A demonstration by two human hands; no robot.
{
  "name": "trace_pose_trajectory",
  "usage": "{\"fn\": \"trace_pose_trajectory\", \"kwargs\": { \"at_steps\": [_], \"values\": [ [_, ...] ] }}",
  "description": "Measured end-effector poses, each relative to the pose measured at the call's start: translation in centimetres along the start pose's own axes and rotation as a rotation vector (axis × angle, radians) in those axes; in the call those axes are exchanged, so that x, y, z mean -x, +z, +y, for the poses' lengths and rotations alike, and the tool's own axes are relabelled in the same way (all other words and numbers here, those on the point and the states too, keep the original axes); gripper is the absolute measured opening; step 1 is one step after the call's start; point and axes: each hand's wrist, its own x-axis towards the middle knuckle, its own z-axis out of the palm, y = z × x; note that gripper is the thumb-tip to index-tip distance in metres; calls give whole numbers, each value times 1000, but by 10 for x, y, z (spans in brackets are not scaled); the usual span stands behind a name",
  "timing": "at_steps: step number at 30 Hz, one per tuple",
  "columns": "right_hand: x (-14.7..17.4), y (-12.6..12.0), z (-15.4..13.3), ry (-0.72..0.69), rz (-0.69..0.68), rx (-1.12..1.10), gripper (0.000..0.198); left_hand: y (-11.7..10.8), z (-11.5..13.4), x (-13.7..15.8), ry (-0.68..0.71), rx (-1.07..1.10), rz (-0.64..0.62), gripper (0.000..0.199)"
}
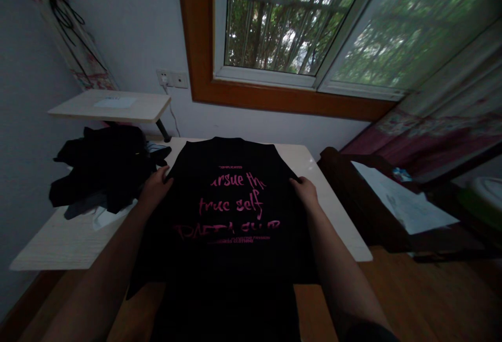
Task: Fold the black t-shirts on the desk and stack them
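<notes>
A black T-shirt [235,206] with pink lettering lies spread over the table, its collar toward the wall and its lower part hanging past the front edge. My left hand [157,185] pinches the shirt's left side near the sleeve. On the opposite side my right hand [305,190] grips the fabric at about the same height. The shirt looks fairly flat between both hands. Just left of my left hand is a heap of dark clothes [105,164], with some grey and white cloth under it.
The pale table [333,211] carries a raised shelf [110,104] at the back left, with a paper on it. A socket with a plugged cord [167,80] is on the wall. To the right stands a dark brown piece of furniture [364,195] with a white sheet [403,201].
</notes>
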Motion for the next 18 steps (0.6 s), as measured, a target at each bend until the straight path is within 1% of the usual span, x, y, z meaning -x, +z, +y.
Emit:
{"fn": "trace_pose_trajectory", "kwargs": {
  "at_steps": [3, 6, 10, 12, 15, 18],
  "values": [
    [-6, -2, 8, 15, -23, -35, 42, 1, 4, -4, -45, 65, -43, 61],
    [-11, -4, 14, 48, -47, -61, 43, 2, 8, -5, -46, 85, -50, 61],
    [-13, -5, 14, 39, -32, -60, 44, 4, 7, -7, -60, 116, -70, 61],
    [-12, -6, 11, 38, -47, -79, 43, 5, 4, -9, -69, 141, -70, 61],
    [-8, -10, 6, 50, -107, -170, 42, 8, -2, -13, -64, 170, -67, 63],
    [-2, -13, -5, 50, -154, -351, 41, 10, -7, -16, -61, 232, -80, 64]
  ]
}}
